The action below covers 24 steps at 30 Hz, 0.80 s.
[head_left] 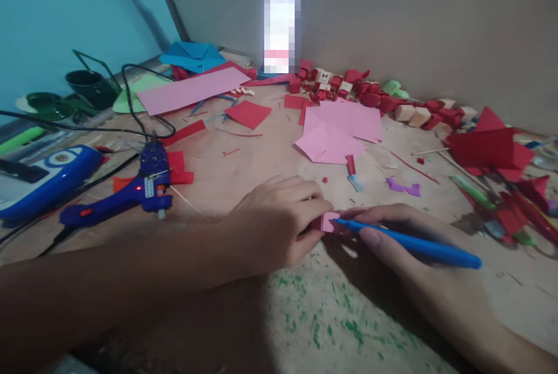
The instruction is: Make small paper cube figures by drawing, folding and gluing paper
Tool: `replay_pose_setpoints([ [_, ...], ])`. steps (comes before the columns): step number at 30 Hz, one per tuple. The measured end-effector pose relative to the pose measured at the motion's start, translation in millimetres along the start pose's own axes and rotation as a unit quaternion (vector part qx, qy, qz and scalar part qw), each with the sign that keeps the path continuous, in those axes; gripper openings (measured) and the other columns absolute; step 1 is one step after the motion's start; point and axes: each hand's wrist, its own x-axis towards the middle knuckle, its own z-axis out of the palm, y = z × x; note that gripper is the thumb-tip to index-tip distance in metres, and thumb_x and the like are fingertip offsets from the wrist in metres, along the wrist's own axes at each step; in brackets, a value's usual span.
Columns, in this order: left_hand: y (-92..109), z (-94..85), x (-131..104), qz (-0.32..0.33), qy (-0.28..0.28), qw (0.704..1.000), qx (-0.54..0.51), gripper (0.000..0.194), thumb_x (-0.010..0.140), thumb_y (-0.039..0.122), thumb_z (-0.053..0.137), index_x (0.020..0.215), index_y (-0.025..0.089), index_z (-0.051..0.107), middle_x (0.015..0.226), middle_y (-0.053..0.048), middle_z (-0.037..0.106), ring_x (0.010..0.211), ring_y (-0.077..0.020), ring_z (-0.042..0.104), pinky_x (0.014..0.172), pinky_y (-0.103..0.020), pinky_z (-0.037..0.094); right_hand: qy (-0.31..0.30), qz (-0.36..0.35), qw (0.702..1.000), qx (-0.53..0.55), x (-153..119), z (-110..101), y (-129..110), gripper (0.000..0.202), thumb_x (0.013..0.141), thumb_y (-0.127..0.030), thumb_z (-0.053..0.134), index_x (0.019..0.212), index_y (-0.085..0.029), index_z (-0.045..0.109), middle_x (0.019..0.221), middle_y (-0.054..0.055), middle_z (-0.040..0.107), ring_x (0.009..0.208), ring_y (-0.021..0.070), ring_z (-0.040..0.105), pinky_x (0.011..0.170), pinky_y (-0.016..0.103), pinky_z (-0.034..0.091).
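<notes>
Between the fingers of my left hand (283, 220) is a small pink paper cube (330, 222), held just above or on the table; I cannot tell which. My right hand (405, 246) is closed around a blue pen (429, 246). Its tip meets or nearly meets the pink face of the cube, pointing left. Part of the cube is hidden behind my left fingers. Beyond my hands lie several pink paper sheets (335, 130), a short red and blue piece (352, 173) and a purple paper bow shape (403, 187).
At left lie a blue glue gun (148, 185) with a lit red light, its black cord and a blue-and-white device (52, 179). Red paper cubes and wooden blocks (412, 114) line the wall. A lit phone (282, 25) stands at the back. Scissors and red scraps (488, 147) lie right.
</notes>
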Motion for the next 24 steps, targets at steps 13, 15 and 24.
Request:
replay_pose_setpoints([
  [13, -0.7, -0.8, -0.5, 0.007, 0.003, 1.0, 0.002, 0.02, 0.093, 0.02, 0.059, 0.107, 0.016, 0.072, 0.101, -0.006, 0.069, 0.094, -0.0223, 0.061, 0.084, -0.036, 0.047, -0.01, -0.013, 1.0, -0.014, 2.5, 0.5, 2.4, 0.009, 0.085, -0.036, 0.076, 0.088, -0.028, 0.078, 0.092, 0.0, 0.081, 0.08, 0.0178, 0.076, 0.061, 0.019, 0.06],
  [15, -0.6, -0.8, -0.5, 0.007, 0.004, 1.0, 0.003, 0.019, 0.093, 0.021, 0.058, 0.106, 0.016, 0.072, 0.101, -0.007, 0.069, 0.094, -0.0221, 0.061, 0.084, -0.036, 0.047, -0.014, -0.019, 0.999, -0.031, 3.8, -0.3, 3.7, 0.01, 0.085, -0.036, 0.075, 0.09, -0.028, 0.078, 0.092, 0.001, 0.081, 0.08, 0.0183, 0.076, 0.061, 0.02, 0.06],
  [24, -0.5, -0.2, -1.0, 0.008, 0.006, 1.0, 0.007, 0.017, 0.093, 0.021, 0.059, 0.104, 0.016, 0.071, 0.102, -0.007, 0.07, 0.094, -0.0221, 0.062, 0.085, -0.036, 0.048, -0.017, -0.03, 0.997, -0.065, 3.3, -2.0, 3.1, 0.008, 0.085, -0.034, 0.074, 0.089, -0.029, 0.078, 0.091, -0.002, 0.081, 0.078, 0.0162, 0.076, 0.062, 0.018, 0.059],
])
